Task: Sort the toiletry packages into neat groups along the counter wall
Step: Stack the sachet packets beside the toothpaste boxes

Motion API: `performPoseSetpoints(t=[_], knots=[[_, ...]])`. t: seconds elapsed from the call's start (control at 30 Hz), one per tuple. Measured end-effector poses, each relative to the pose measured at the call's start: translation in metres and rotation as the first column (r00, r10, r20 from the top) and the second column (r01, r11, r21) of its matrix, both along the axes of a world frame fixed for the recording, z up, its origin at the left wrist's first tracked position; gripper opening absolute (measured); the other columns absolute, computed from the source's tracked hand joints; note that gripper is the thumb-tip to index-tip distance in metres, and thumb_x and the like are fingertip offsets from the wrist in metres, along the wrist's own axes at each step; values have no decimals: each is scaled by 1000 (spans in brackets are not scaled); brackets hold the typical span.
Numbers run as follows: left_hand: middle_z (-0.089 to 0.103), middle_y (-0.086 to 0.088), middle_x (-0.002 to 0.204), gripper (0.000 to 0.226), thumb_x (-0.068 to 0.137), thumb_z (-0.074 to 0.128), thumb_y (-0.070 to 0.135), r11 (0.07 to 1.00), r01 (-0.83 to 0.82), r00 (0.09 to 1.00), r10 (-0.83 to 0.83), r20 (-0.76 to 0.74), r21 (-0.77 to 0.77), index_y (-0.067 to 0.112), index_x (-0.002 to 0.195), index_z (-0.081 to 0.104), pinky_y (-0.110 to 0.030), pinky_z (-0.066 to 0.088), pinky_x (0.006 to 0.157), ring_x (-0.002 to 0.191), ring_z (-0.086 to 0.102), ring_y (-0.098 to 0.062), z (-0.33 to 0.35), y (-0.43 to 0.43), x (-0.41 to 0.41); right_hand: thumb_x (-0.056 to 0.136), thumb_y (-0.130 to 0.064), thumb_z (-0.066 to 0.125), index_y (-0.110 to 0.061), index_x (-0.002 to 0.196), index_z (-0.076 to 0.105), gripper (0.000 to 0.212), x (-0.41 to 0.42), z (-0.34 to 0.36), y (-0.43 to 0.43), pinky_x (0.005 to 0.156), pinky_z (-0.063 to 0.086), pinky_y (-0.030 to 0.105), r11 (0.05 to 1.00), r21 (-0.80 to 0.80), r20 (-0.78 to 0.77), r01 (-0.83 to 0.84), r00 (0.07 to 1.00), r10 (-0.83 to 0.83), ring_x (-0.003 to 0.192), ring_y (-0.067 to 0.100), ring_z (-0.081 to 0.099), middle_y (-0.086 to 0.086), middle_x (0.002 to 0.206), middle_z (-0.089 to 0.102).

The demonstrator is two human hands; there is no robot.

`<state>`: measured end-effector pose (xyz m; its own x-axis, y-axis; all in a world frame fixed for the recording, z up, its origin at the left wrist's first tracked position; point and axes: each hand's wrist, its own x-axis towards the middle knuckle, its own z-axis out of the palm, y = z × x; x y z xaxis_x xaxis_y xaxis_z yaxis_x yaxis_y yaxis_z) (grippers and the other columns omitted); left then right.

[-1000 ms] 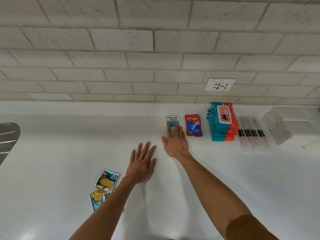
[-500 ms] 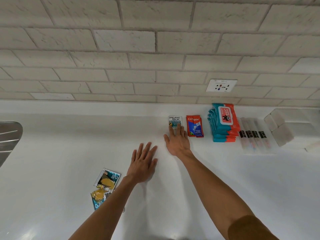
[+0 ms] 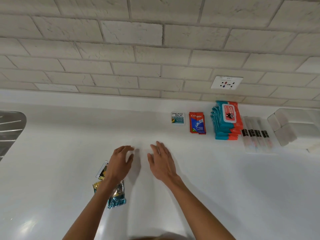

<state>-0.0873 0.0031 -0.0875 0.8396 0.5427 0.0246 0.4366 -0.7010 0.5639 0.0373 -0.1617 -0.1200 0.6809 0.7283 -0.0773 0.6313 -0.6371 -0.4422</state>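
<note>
Grips both empty, left hand (image 3: 121,163) and right hand (image 3: 161,163) loose-fingered above the surface (image 3: 225,187); stray teal-and-yellow sachets (image 3: 117,196) lie well nearward and left of the Cream Silk sachet (image 3: 177,118) at the wall (image 3: 155,49), askew, partly under the left arm (image 3: 90,210), hence nearer the left hand.

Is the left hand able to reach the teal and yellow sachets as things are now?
Probably yes. The teal and yellow sachets lie beside the left wrist, partly hidden by the forearm. The left hand holds nothing and would only need to draw back.
</note>
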Motion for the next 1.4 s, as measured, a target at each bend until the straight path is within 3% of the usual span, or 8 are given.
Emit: performPoseSetpoints(t=[0.13, 0.23, 0.37, 0.57, 0.73, 0.87, 1.1, 1.4], knots=[[66, -4, 135, 36, 91, 73, 23, 994, -105, 987, 101, -124, -25, 24, 127, 68, -45, 55, 98, 119, 63, -31, 1, 21, -43, 111, -44, 25, -13, 160, 44, 61, -23, -16, -7, 132, 21, 45, 999, 27, 92, -24, 996, 21, 163, 27, 18, 11, 173, 27], [56, -7, 142, 59, 88, 75, 42, 980, -190, 940, 164, -298, -62, 27, 141, 55, -50, 53, 100, 123, 57, -36, 2, 29, -65, 113, -41, 26, -15, 165, 34, 59, -33, -26, -16, 133, 15, 44, 999, 6, 155, -49, 987, 48, 164, 25, 10, 8, 176, 18], [41, -14, 139, 82, 76, 87, 38, 978, -199, 909, 161, -384, -62, 25, 147, 48, -48, 46, 101, 126, 43, -39, 7, 22, -75, 114, -44, 20, -17, 168, 25, 60, -42, -28, -24, 134, 11, 44, 997, -32, 188, -66, 980, 71, 165, 22, 2, 4, 178, 10], [36, -2, 114, 72, 70, 91, 34, 969, -221, 932, 177, -316, -110, 31, 135, 60, -41, 45, 99, 112, 47, -36, 5, 17, -64, 115, -44, 19, -18, 168, 25, 60, -49, -30, -32, 132, 11, 44, 997, -32, 184, -77, 980, 81, 165, 20, 2, 1, 178, 10], [42, -2, 108, 64, 74, 89, 44, 977, -190, 949, 158, -272, -97, 22, 128, 62, -40, 52, 89, 97, 60, -33, 1, 12, -43, 115, -44, 20, -21, 169, 23, 59, -53, -31, -37, 132, 8, 41, 996, -20, 157, -81, 984, 83, 165, 17, -1, -2, 178, 7], [43, -2, 108, 60, 80, 83, 55, 974, -207, 951, 178, -252, -91, 18, 120, 56, -36, 53, 80, 81, 54, -23, 4, -4, -19, 115, -43, 22, -19, 169, 23, 59, -53, -32, -42, 133, 8, 39, 999, 9, 106, -44, 993, 43, 164, 11, -2, -4, 178, 8], [48, -1, 99, 45, 90, 73, 52, 976, -201, 954, 176, -244, -83, 15, 107, 54, -34, 42, 73, 81, 52, -24, 0, -45, 14, 114, -45, 22, -20, 168, 27, 59, -53, -30, -52, 134, 11, 37, 997, 82, 31, 14, 999, -16, 163, 6, 0, -6, 177, 14], [52, 0, 89, 26, 107, 46, 37, 1000, -16, 971, 18, -239, 13, 18, 90, 52, -36, 45, 62, 78, 63, -30, -12, -86, 4, 110, -65, 31, -27, 167, 28, 69, -27, -34, -75, 134, 8, 40, 1000, -9, 137, 4, 991, -3, 165, 15, 2, -6, 178, 13]])
